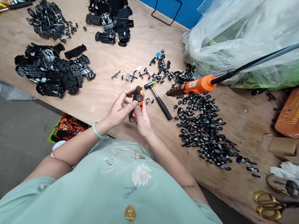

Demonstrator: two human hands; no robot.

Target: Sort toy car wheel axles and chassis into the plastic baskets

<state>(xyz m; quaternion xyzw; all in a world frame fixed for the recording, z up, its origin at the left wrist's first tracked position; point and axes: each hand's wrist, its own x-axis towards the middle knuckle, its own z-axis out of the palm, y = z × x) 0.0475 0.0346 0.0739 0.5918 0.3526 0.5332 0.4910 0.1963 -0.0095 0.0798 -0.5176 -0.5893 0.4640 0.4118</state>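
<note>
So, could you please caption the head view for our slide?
Left hand and right hand holding an orange-and-black toy car near a black-handled hammer.

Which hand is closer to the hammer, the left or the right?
Right. The right hand is beside the hammer, with a gap between; the left hand is farther away, across the toy car from it.

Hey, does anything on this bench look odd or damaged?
One small blue disc beyond the hammer stands out: it lies among loose wheel parts that are mostly black. The orange car held in the left hand and right hand shows no clear damage.
</note>
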